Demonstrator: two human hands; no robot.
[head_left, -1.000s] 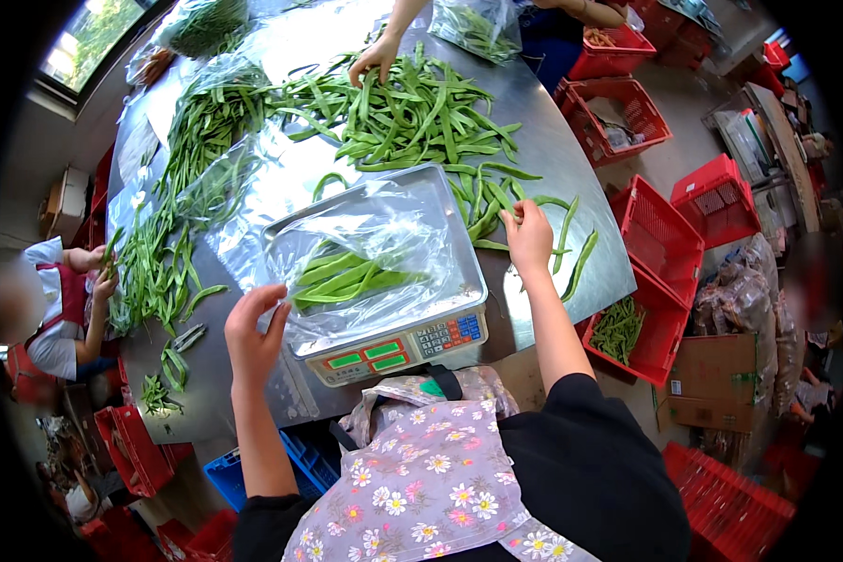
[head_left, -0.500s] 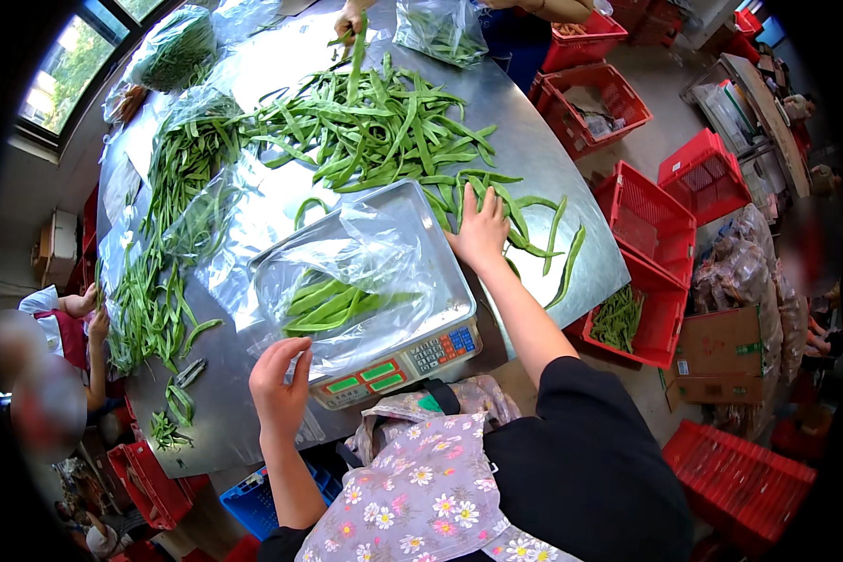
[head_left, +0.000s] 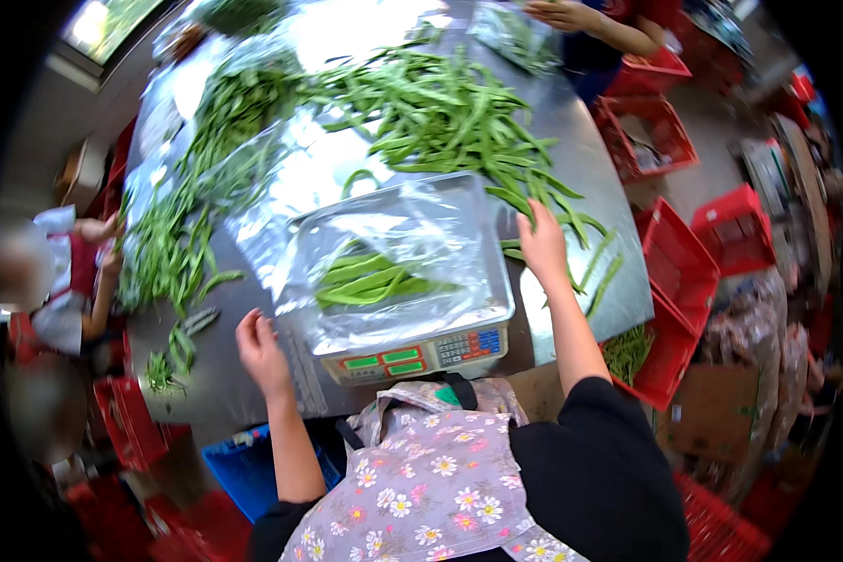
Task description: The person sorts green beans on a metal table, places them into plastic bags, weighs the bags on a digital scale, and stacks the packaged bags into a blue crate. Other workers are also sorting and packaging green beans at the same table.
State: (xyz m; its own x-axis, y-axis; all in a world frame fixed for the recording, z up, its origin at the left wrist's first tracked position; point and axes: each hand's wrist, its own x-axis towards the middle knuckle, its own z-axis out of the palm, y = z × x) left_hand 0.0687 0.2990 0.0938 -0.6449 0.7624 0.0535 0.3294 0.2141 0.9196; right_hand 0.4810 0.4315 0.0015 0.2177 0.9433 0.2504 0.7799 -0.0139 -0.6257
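My right hand (head_left: 545,248) is at the right end of a heap of long flat green beans (head_left: 440,108), its fingers drawn together on a few of them. My left hand (head_left: 264,354) hovers empty left of a digital scale (head_left: 412,361), fingers loosely bent and apart. Between my hands, the scale's metal pan (head_left: 496,281) carries a clear plastic bag (head_left: 431,225). Several flat green beans (head_left: 370,278) lie within the bag.
More beans (head_left: 173,248) cover the table's left side, beside scissors-like cutters (head_left: 199,320). Red crates (head_left: 679,272) stand along the right, one holding green beans (head_left: 628,354). A blue crate (head_left: 234,473) is below the table edge. Co-workers' hands (head_left: 562,14) show at far right and left.
The view has shifted, so the table appears lower and further right. My right hand's spread fingers have drawn together on the beans. My left hand has moved away from the bag, leftward.
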